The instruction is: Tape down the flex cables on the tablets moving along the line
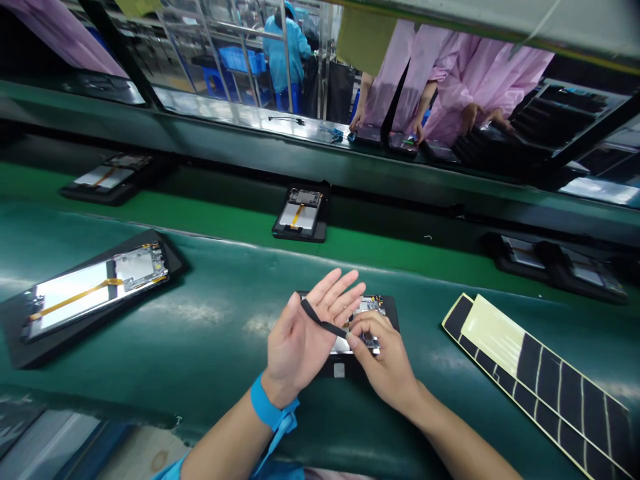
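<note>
My left hand (pixel 307 337) is turned palm up with its fingers stretched out, and a blue band circles that wrist. A narrow black strip (pixel 320 320), which looks like foam or tape, runs across the left palm. The thumb and fingers of my right hand (pixel 383 353) pinch its lower right end. Below both hands lies an opened electronic device (pixel 373 303) with its circuit board showing, partly hidden by them. To the right are sheets of black adhesive strips (pixel 545 373) on pale yellow backing.
Another opened device (pixel 95 287) rests on a black tray at the left of the green bench (pixel 215 373). Farther back, a green conveyor belt (pixel 220 223) carries several devices, including one (pixel 300 210) straight ahead. Beyond the partition, people in pink (pixel 475 80) handle dark devices.
</note>
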A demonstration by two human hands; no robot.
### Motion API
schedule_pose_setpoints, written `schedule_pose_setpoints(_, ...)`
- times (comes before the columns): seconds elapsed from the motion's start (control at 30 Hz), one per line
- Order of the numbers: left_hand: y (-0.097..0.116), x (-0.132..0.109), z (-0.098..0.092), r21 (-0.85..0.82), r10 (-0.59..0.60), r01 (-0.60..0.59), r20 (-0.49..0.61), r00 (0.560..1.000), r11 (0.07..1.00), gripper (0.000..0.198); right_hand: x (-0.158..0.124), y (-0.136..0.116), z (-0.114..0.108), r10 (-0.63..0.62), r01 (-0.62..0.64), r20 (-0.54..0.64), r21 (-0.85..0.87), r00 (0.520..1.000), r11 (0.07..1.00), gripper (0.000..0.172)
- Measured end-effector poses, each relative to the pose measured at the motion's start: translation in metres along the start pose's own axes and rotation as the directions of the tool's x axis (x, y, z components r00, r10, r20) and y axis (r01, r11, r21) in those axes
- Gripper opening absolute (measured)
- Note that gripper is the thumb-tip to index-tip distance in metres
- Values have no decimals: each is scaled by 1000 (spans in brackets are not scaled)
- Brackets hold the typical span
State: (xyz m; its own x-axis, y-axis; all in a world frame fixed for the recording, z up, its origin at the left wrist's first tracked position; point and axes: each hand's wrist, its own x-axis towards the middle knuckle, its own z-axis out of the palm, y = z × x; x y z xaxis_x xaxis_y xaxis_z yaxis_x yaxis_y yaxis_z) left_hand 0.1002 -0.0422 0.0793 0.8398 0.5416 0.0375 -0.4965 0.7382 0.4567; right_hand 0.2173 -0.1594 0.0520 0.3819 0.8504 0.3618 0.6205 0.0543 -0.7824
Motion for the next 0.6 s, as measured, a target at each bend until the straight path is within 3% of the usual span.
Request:
schedule_pose_setpoints(0.17,0,-3,1,-13,39,-38,35,999,999,56,-2,-2,7,45,-47,27,74,999,996,13)
schedule_pose_setpoints(0.4,0,-5,-3,24,74,-75,38,997,997,57,-4,-2,11,214,-226,105,127,971,966,16)
schedule_pose_setpoints(0.6,10,-4,-6,148,156,-165,72,985,975,57,-7,-1,10,266,-287,120,213,956,934,18)
